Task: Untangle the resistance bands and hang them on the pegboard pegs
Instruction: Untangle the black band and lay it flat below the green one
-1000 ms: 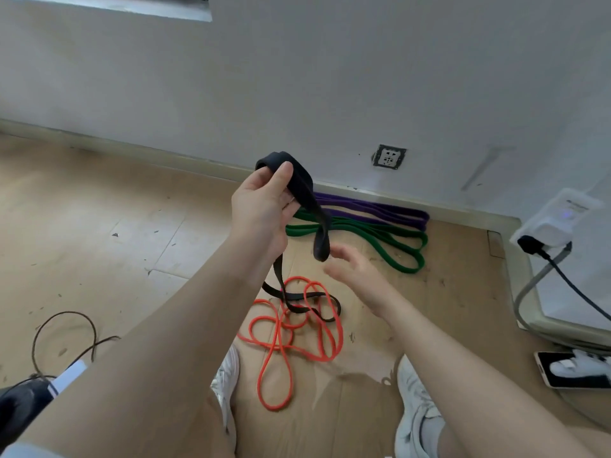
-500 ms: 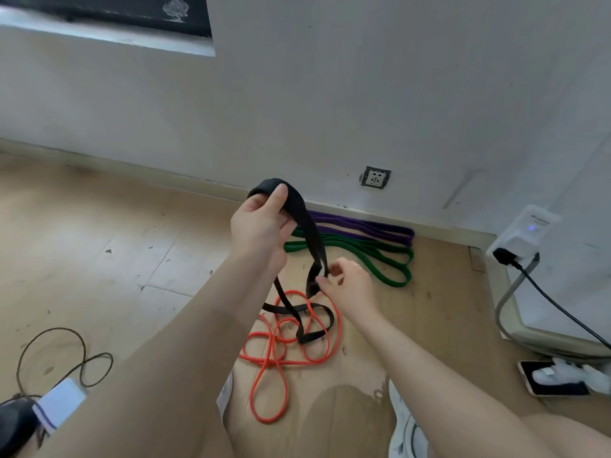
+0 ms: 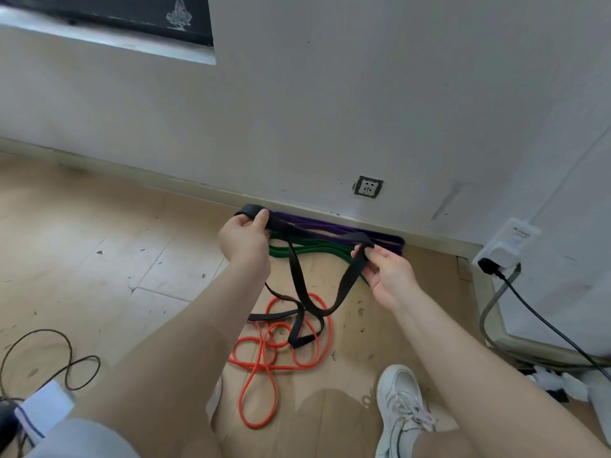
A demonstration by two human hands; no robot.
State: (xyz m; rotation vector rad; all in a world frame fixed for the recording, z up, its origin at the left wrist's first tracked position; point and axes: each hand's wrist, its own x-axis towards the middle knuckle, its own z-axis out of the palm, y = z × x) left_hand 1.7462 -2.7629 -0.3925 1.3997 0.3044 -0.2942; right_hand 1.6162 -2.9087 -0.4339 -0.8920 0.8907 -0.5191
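2 hands hold 1 black band above the wooden floor in the head view, the only view supplied.

Left hand: fingers and thumb curled round the band's upper loop, which projects past the thumb toward 12 o'clock. Right hand: thumb and fingertips pinch the band at the opposite end of a short span. That span runs between the 2 hands, from 9 o'clock to 3 o'clock, in front of the baseboard.

Below the hands, the black band hangs toward 6 o'clock in several strands. Its lower loops rest on the floor and overlap the orange band.

Orange band: lies on the floor in tangled coils at 6 o'clock of the hands, with 1 long loop extending further toward 6 o'clock, between the person's legs.

Green band and purple band: both lie flat on the floor along the baseboard, at 12 o'clock of the orange band, purple nearest the wall, green just beside it. The black band crosses in front of both.

Other items: wall socket above the purple band; white plug adapter at 3 o'clock with a black cable; white shoe at 5 o'clock; thin dark cable looped on the floor at 8 o'clock.
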